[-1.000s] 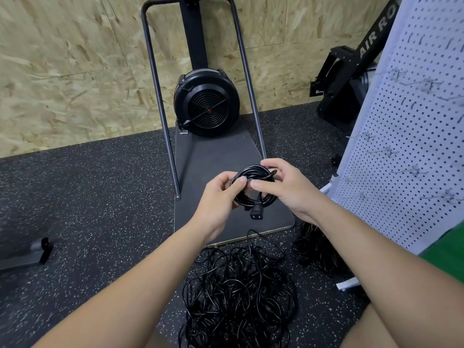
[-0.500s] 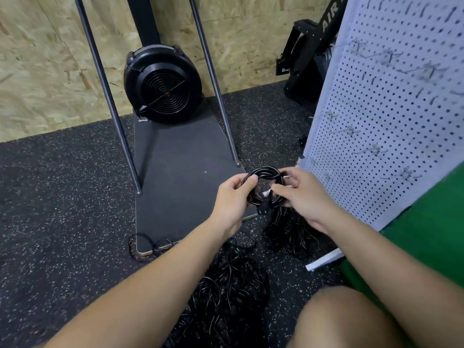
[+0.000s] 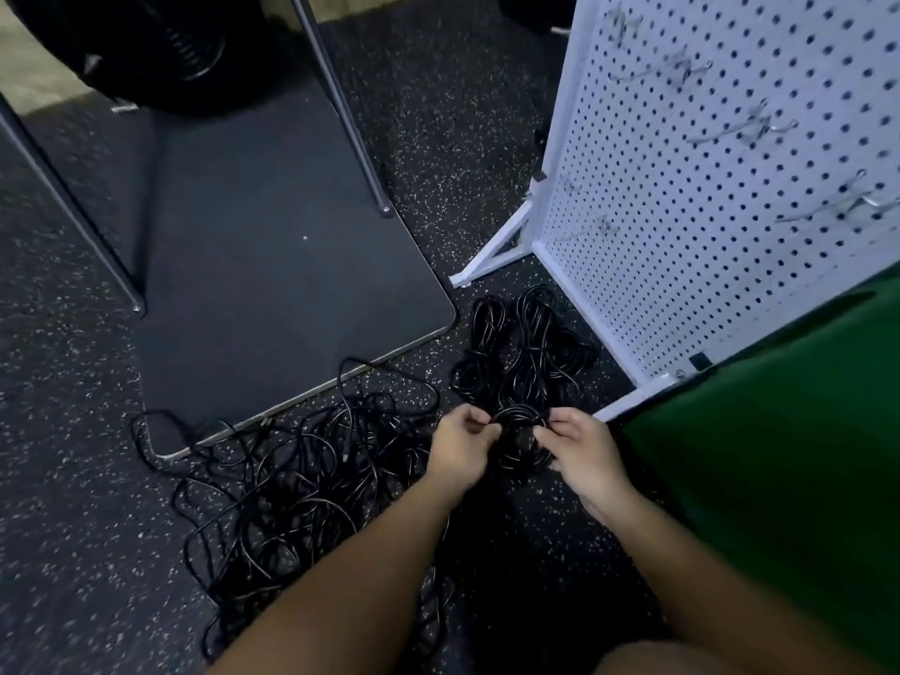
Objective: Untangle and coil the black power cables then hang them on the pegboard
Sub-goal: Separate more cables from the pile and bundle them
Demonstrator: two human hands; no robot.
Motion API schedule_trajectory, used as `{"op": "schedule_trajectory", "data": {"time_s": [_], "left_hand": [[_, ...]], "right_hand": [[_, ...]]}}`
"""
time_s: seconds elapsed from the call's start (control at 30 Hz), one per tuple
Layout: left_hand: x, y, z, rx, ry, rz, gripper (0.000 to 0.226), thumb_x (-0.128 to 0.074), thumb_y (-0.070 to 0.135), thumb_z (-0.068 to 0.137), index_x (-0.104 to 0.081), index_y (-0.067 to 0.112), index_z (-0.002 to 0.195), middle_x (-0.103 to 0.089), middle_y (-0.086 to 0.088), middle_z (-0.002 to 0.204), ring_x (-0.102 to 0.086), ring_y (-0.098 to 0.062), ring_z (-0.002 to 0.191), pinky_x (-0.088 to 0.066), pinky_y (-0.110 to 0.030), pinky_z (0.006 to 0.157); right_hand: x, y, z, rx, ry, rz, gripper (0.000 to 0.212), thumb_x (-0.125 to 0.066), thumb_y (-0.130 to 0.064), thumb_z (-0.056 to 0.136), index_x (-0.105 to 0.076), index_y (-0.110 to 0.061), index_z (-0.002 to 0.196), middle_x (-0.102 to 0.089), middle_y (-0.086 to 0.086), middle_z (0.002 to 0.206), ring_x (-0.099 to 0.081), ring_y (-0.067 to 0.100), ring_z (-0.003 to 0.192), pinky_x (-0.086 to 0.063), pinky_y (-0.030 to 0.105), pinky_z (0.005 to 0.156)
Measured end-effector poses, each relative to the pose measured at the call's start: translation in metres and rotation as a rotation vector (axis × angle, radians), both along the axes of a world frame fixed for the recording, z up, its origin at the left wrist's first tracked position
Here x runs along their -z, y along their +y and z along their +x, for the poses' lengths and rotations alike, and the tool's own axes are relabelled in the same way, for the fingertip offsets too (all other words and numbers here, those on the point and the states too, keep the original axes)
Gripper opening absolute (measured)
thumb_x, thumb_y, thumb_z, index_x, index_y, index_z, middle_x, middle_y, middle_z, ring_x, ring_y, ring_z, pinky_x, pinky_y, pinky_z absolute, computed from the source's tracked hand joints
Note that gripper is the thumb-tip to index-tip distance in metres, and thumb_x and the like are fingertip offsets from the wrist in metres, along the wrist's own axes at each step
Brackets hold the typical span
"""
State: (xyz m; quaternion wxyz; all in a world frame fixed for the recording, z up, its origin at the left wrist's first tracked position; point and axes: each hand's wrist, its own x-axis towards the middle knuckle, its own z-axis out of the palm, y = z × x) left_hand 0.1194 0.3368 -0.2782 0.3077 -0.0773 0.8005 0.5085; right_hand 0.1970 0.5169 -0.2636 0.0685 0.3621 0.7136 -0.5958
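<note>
On the far left a loose tangle of thin black power cables [image 3: 302, 479] sprawls over the speckled dark rubber floor [image 3: 58, 504], its upper loops reaching onto the corner of the flat dark grey rectangular mat [image 3: 272, 265], from which two slanted dark metal frame tubes [image 3: 341, 104] rise. To the right of the tangle, the left hand [image 3: 460, 448] has its fingers curled and pinches the left side of a small coiled black cable bundle [image 3: 518, 438]. That coil hangs between the two hands, low over the floor, its upper arc spanning from one set of fingertips to the other. The right hand [image 3: 582, 453] grips the coil's right side with curled fingers. Just beyond the hands, a pile of already coiled black cables [image 3: 523, 348] lies on the floor beside the foot of the white perforated metal pegboard [image 3: 706, 197], which stands upright on the right and carries several small wire hooks [image 3: 745, 124], blurred. A green fabric surface [image 3: 789, 431] fills the lower right.
</note>
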Motion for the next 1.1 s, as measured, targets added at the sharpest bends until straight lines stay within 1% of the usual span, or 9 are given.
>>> {"op": "schedule_trajectory", "data": {"time_s": [0.1,0.17,0.3,0.47,0.63,0.73,0.83,1.0,1.1], "left_hand": [[0.029,0.012,-0.002,0.000,0.008,-0.070,0.017,-0.084,0.024,0.096,-0.068,0.028,0.093,-0.077,0.005,0.094,-0.071,-0.017,0.086,-0.057,-0.034,0.088],[0.038,0.019,-0.006,-0.002,0.004,-0.093,0.016,-0.083,0.024,0.097,-0.069,0.029,0.093,-0.076,0.008,0.093,-0.070,-0.013,0.085,-0.057,-0.032,0.090],[0.045,0.021,-0.014,-0.022,0.000,-0.174,0.011,-0.085,0.035,0.096,-0.078,0.027,0.100,-0.079,0.009,0.095,-0.074,-0.011,0.089,-0.057,-0.028,0.086],[0.046,0.021,-0.012,-0.015,-0.022,-0.225,0.026,-0.085,0.041,0.096,-0.081,0.022,0.113,-0.080,0.003,0.102,-0.074,-0.013,0.093,-0.052,-0.024,0.084],[0.017,0.003,-0.014,0.178,0.128,-0.291,0.018,-0.077,0.033,0.102,-0.081,0.021,0.114,-0.080,0.005,0.105,-0.071,-0.013,0.094,-0.051,-0.022,0.087],[-0.010,-0.022,-0.022,0.250,0.170,-0.232,0.010,-0.075,0.032,0.103,-0.080,0.029,0.095,-0.079,0.013,0.092,-0.072,-0.010,0.084,-0.055,-0.027,0.080],[-0.035,-0.055,-0.030,0.261,0.232,-0.210,0.013,-0.075,0.034,0.102,-0.079,0.032,0.090,-0.078,0.018,0.094,-0.072,-0.004,0.090,-0.059,-0.030,0.087],[-0.059,-0.120,-0.031,0.163,0.298,-0.202,0.013,-0.076,0.034,0.103,-0.080,0.031,0.092,-0.077,0.020,0.087,-0.071,-0.003,0.082,-0.057,-0.028,0.082],[-0.064,-0.159,-0.029,0.085,0.288,-0.206,0.015,-0.076,0.035,0.103,-0.079,0.033,0.088,-0.077,0.018,0.080,-0.071,-0.008,0.073,-0.058,-0.031,0.076]], "right_hand": [[0.030,0.002,-0.001,-0.029,-0.034,0.143,0.036,-0.085,-0.017,0.097,-0.076,-0.011,0.132,-0.077,0.001,0.123,-0.072,0.018,0.119,-0.059,0.040,0.107],[0.041,0.003,-0.002,-0.048,-0.062,0.240,0.038,-0.087,-0.019,0.096,-0.078,-0.007,0.131,-0.078,0.003,0.123,-0.073,0.017,0.113,-0.056,0.032,0.102],[0.049,0.002,-0.005,-0.048,-0.046,0.408,0.035,-0.092,-0.029,0.091,-0.082,-0.011,0.120,-0.071,-0.001,0.106,-0.071,0.017,0.093,-0.062,0.040,0.093],[0.043,-0.001,-0.006,-0.034,-0.091,0.420,0.039,-0.092,-0.035,0.090,-0.078,-0.016,0.121,-0.071,-0.005,0.099,-0.071,0.017,0.092,-0.062,0.041,0.091],[0.014,-0.007,-0.006,-0.038,-0.107,0.473,0.018,-0.086,-0.031,0.095,-0.070,-0.023,0.094,-0.070,-0.008,0.091,-0.068,0.008,0.082,-0.057,0.029,0.076],[-0.014,-0.019,-0.017,-0.153,-0.042,0.450,0.016,-0.083,-0.028,0.099,-0.073,-0.023,0.087,-0.072,-0.010,0.085,-0.069,0.006,0.080,-0.048,0.017,0.068],[-0.048,-0.039,-0.035,-0.275,0.016,0.436,0.012,-0.082,-0.030,0.099,-0.077,-0.025,0.090,-0.074,-0.013,0.085,-0.067,-0.001,0.080,-0.044,0.008,0.066],[-0.106,-0.079,-0.070,-0.713,0.085,0.369,0.007,-0.080,-0.033,0.098,-0.079,-0.033,0.091,-0.078,-0.010,0.087,-0.074,0.008,0.081,-0.063,0.032,0.078],[-0.148,-0.104,-0.099,-1.052,0.085,0.462,0.005,-0.079,-0.036,0.098,-0.079,-0.032,0.094,-0.078,-0.011,0.090,-0.072,0.004,0.082,-0.057,0.026,0.076]]}}
